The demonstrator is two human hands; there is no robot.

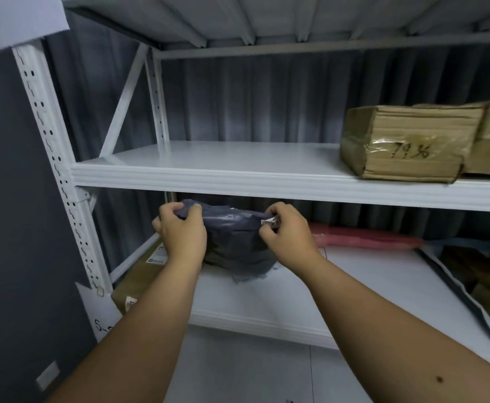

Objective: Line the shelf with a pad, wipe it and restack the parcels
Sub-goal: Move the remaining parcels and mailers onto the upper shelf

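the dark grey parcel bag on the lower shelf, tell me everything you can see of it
The dark grey parcel bag is a soft, crumpled plastic mailer, bulging and creased. It sits on the white lower shelf, towards its left side. The left hand pinches its upper left corner and the right hand grips its upper right edge, beside a small white label. A loose flap of the bag lies on the shelf at its base.

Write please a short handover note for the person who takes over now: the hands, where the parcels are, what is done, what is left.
Left hand and right hand each pinch a top corner of the grey bag, which sits on the lower shelf.
Brown box lies at that shelf's left end, red parcel at the back.
Two cartons stand on the right of the middle shelf; its left part is bare.
No pad or cloth in view, so lining and wiping cannot be confirmed.
Left: probably restacking the parcels.
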